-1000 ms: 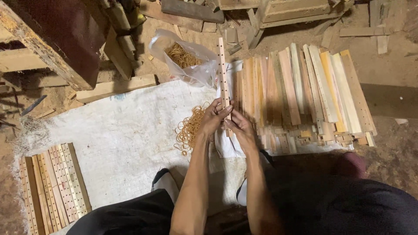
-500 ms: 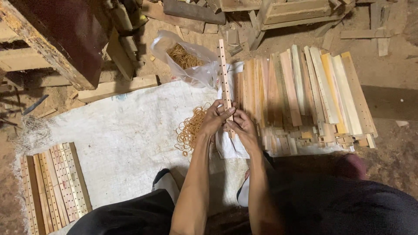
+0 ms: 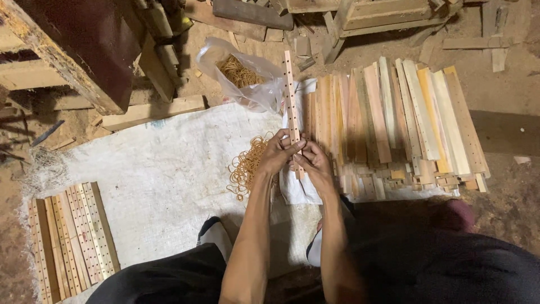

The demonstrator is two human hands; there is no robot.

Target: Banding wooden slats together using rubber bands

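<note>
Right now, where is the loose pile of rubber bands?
In the head view, the loose rubber bands lie on the white sack cloth, just beside the left hand and below the clear plastic bag that holds more bands.

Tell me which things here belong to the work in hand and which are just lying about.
In use:
- drilled wooden slat, gripped by left hand and right hand
- loose rubber bands beside the hands

Lying about:
- slat pile
- bag of bands
- bundled slats
- white sheet
- timber offcut
</note>
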